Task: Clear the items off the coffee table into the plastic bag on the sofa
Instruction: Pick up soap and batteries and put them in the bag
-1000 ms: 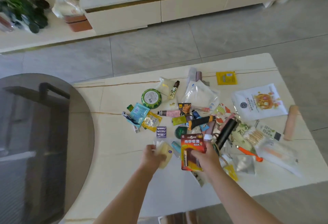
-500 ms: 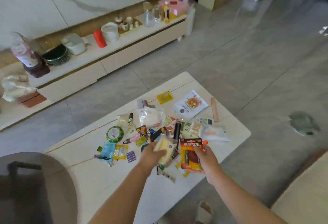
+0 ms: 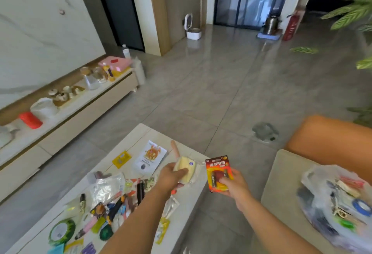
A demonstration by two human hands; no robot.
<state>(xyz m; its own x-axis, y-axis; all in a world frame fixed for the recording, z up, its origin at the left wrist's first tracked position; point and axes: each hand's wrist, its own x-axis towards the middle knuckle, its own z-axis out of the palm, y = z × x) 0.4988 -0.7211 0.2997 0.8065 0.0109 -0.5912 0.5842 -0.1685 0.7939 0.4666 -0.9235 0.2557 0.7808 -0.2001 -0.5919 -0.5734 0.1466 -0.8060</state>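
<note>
Left hand: the left hand (image 3: 172,175) has its fingers wrapped round a pale yellow packet (image 3: 185,168), held up over the right edge of the coffee table (image 3: 182,211).

Right hand: the right hand (image 3: 234,186) pinches a red and orange battery card (image 3: 218,172) by its lower corner, out past the table edge, over the floor between table and sofa (image 3: 281,181).

Bag: the plastic bag (image 3: 334,209) sits on the sofa's cream seat at the far right, see-through, mouth open, already lumpy with stuff. A blue roll and something green show through it, the rest is too blurry to name.

Done so far: looks like a fair bit is already bagged, judging by how full the bag is, and 2 more items are off the table and on their way.

Left to do: plenty. A big heap remains at the near end of the table: a round green tin (image 3: 62,231), a dark green disc (image 3: 106,233), clear sachets, tubes and small wrappers all jumbled together. Farther up lie a white snack pouch (image 3: 150,158), a yellow sachet (image 3: 121,159) and a pinkish stick (image 3: 174,151), each lying apart from the pile.

How the items look: mostly flat, light, crinkly packs, probably easy to grab several at a time.

Rough progress: somewhere around the middle, at a guess.
</note>
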